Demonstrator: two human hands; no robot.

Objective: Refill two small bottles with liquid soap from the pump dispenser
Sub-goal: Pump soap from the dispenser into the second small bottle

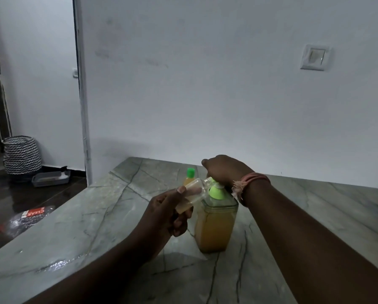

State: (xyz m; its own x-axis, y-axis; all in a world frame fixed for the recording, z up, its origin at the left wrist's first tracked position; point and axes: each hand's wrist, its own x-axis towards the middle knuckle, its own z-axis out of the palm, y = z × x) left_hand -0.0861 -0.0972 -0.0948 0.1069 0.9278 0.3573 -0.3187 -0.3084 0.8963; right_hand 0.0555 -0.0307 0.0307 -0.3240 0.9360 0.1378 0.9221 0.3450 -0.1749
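Observation:
A square clear pump dispenser (214, 229) with orange soap and a green collar stands on the grey stone counter (78, 233). My right hand (224, 171) rests closed on top of its pump head. My left hand (168, 213) holds a small clear uncapped bottle (194, 190), tilted, its mouth up against the pump's spout. A little soap lies in the bottle's low end. A second small bottle (189, 178) with orange soap and a green cap stands upright just behind, partly hidden by the held bottle.
The counter's left edge drops to a dark wet floor with a red-labelled wrapper (30, 216). A patterned basket (22, 154) and a grey tray (50, 178) sit on the floor by the white wall. A wall switch (314, 58) is at upper right.

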